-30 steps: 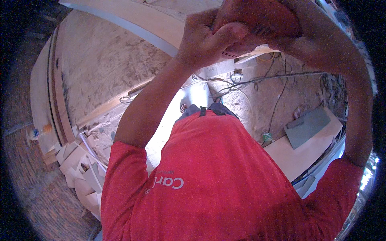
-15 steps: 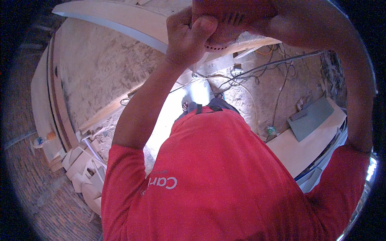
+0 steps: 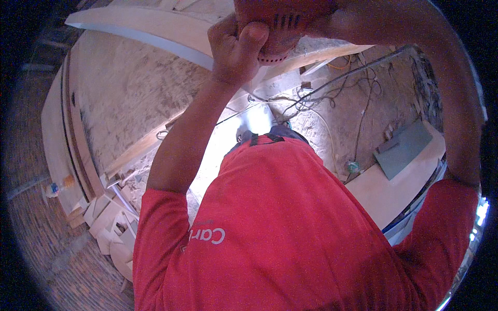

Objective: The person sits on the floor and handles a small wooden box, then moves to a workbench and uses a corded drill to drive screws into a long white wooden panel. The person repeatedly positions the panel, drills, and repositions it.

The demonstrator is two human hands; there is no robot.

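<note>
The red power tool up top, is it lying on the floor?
No, the red power tool is held up in the air, gripped by the left hand, well above the dusty floor.

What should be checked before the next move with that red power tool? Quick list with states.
1. Left hand wrapped on the red power tool: ok.
2. Right hand grip: cannot tell, hidden at the frame's top.
3. Tool tip and contact point: cannot tell, out of view.
4. Loose cables on the floor near the feet: not ok.
5. Wood offcuts piled at lower left, away from the feet: ok.
</note>
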